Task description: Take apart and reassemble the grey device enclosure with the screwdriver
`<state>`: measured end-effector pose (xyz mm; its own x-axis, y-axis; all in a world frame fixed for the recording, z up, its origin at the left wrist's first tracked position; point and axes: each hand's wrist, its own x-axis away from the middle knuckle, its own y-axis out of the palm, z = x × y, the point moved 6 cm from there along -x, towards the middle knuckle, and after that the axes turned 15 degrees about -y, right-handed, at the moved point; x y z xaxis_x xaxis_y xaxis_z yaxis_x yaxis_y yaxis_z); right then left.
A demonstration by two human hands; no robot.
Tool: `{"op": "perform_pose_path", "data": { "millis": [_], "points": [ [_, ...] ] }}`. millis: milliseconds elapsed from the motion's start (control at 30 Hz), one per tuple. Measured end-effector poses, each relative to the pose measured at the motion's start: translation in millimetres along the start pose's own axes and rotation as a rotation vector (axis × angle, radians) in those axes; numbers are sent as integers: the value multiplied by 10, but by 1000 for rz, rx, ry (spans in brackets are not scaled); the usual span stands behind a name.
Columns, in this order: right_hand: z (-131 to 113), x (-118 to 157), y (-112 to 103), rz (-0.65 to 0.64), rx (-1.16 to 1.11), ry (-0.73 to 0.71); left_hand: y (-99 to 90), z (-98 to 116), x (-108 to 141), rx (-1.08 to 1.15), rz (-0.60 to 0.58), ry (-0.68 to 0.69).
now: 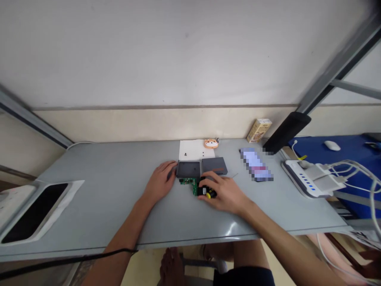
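A green circuit board (194, 186) with a black part lies on the grey desk, just in front of an open dark tray-like case (188, 169). My right hand (222, 190) is curled over the board's right end, closed round a black and yellow screwdriver (211, 194) whose thin shaft sticks out to the right. My left hand (162, 179) rests at the case's left edge, fingers together, with something dark under the fingertips that I cannot make out. Behind my right hand lies a dark grey cover (214, 165).
Tiny dark screws lie on a white paper (193, 149) beside an orange animal-faced item (211, 143). Rightward are a phone (256, 165), a small carton (258, 130), a black cylinder (287, 132) and a power strip (306, 180) with cables. A black-screened device (35, 212) lies far left.
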<state>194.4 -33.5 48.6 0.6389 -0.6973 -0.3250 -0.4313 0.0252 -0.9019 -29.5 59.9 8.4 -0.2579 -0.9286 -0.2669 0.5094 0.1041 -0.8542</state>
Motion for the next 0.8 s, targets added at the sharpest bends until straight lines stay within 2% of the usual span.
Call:
{"op": "perform_pose_path", "data": {
  "millis": [133,233,467,667,800],
  "points": [
    [276,-433,-284,60,90,28,-3,0,5,6,7,-14],
    [447,-637,-267,10,120,19,5,-6,10,-9,-12,-44],
    [479,-571,-1,-60,103,-4,25,-10,31,-59,-34,-57],
    [503,-565,56,-38,91,-11,11,-5,18,-52,-63,-71],
    [507,-552,93,-74,121,-15,5,4,27,-57,-64,-70]
  ]
}}
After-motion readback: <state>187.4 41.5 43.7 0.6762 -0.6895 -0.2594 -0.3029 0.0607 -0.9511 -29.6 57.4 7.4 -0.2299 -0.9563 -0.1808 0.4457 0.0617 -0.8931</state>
